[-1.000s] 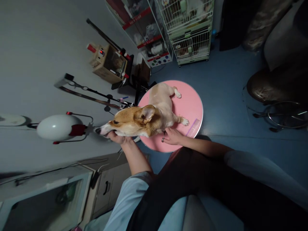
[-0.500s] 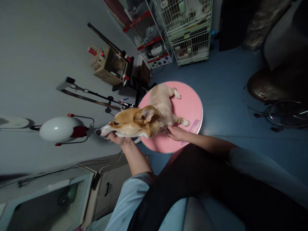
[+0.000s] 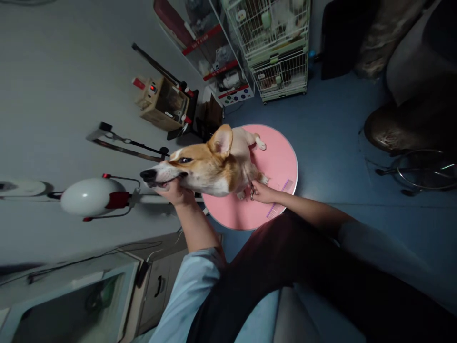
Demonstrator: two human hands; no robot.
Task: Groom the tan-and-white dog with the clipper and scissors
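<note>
The left hand [image 3: 177,193] is being cupped beneath the jaw of the dog [image 3: 205,164], its grip partly being hidden by the muzzle, so it cannot be told how tightly the fingers are being pressed. The right hand [image 3: 264,192] is being closed on the loops of the scissors [image 3: 253,191], which are being pinched before the dog's chest, near the forepaws; the blades are being largely lost against the fur. The dog is being supported on the round pink table [image 3: 285,159], its muzzle being held out past the left edge. A purple comb [image 3: 274,210] is being crossed by the right forearm. Probably a soft but fairly weighty, easily twisting body is being handled, best being steadied under the chin; the scissors, likely stiff, light and slick, are best being held by their loops.
</note>
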